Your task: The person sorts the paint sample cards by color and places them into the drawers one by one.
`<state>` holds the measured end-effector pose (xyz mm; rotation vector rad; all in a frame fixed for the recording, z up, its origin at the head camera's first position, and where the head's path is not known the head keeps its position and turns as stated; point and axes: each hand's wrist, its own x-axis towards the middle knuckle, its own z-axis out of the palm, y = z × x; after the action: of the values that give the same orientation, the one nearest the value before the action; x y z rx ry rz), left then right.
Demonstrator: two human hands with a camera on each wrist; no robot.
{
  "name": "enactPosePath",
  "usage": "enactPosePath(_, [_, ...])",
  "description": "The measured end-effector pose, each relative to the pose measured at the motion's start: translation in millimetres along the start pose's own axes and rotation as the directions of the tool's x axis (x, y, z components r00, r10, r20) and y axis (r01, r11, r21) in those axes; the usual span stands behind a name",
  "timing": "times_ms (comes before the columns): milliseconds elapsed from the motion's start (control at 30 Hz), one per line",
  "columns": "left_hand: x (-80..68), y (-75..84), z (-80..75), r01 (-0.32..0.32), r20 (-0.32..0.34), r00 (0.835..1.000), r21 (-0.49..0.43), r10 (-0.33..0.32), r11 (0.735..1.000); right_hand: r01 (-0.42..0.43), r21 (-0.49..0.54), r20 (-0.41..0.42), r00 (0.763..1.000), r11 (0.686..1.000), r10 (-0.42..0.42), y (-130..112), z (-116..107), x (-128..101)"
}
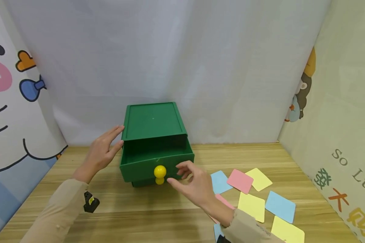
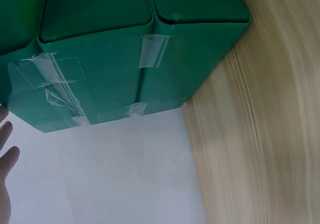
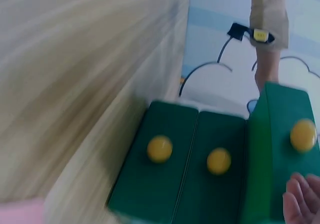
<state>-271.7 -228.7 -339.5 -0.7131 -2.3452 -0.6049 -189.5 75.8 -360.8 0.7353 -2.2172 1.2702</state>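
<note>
One left hand point(image 1: 101, 151): grip spread, fingertips at left side of green cabinet point(image 1: 153, 121) on counter point(image 1: 130, 216). Top drawer point(image 1: 140, 169) jutting out, yellow knob point(image 1: 160, 171). Right hand point(image 1: 196, 185): thumb and fingers parted, just right of knob; contact unclear.

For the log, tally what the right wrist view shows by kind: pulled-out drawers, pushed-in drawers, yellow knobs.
Pulled-out green drawer: 1
Pushed-in green drawers: 2
Yellow knobs: 3
Total: 6
</note>
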Motion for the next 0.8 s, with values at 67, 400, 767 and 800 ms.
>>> enactPosePath(67, [0.2,-0.3,0.3,-0.004,-0.001,1.000,0.005,0.004,1.000,0.036,-0.083,0.052,0.998,0.996,-0.032,11,-17,-2])
enactPosePath(400, [1.0,-0.9,1.0,-0.012,-0.016,1.000,0.001,0.012,1.000,0.012,-0.367,0.352,0.927,0.930,0.127,101,-103,-21])
enactPosePath(767, [1.7,-0.6,0.1,-0.016,-0.014,1.000,0.006,0.016,1.000,-0.162,-0.494,0.391,0.836,0.854,0.385,176,-155,-38])
enactPosePath(800, [1.7,-0.4,-0.1,-0.015,-0.013,1.000,0.007,0.015,1.000,-0.175,-0.502,0.390,0.829,0.847,0.402,177,-156,-39])
